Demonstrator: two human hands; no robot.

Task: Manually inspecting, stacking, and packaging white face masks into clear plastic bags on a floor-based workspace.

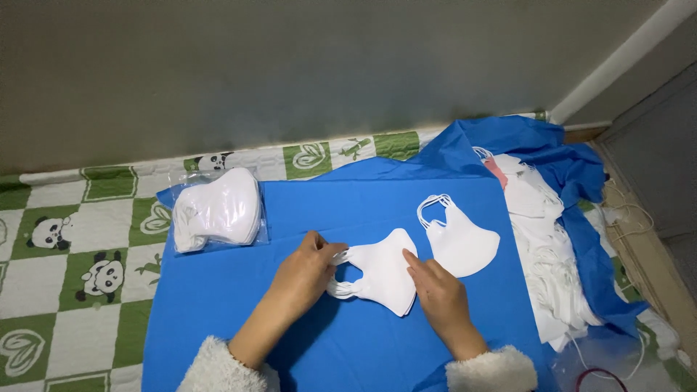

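Both hands (377, 279) on white masks (381, 272); blue sheet (218, 305) open leftward

Bare blue cloth (319, 348) lies free between bagged masks (218, 210) and, seemingly unbroken, loose mask heap (552, 254).

**Hands on a stack of white masks**

The left hand (308, 267) grips the ear loops of a folded white mask stack (383, 272) on a blue sheet (239, 305) — the right hand (435, 290) presses its edge. A second mask pile (461, 239) lies just beside; a bagged mask bundle (218, 210) sits well left.
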